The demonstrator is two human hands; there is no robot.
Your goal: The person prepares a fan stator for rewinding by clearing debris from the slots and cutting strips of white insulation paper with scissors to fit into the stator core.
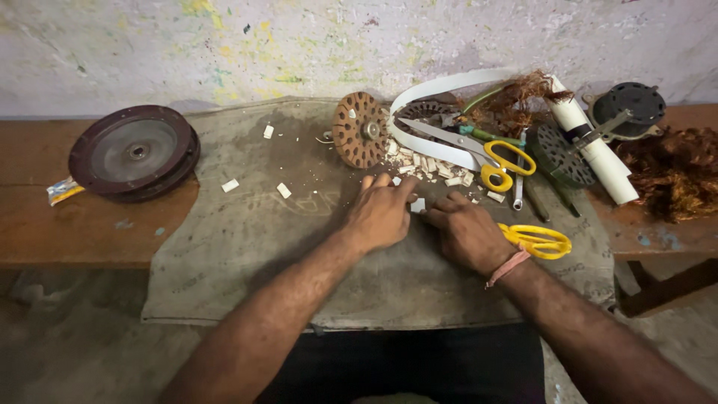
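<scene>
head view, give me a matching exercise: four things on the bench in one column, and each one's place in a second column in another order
Things:
1. round dark motor cover
2. yellow-handled scissors
3. white paper roll
4. small white piece

Places:
A. leaning at the far right, beside the copper wire
B. between the left hand and right hand
C. far left, on bare wood
D. lying across the white strip loop

Pairs: 1-C, 2-D, 3-A, 4-B

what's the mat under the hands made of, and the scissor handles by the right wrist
Mat: looks like coarse woven sacking, grey and matte, stained, with a visible weave and creases. Scissor handles: likely moulded plastic, bright yellow with a smooth, slightly glossy sheen. Right hand partly covers them.
</scene>
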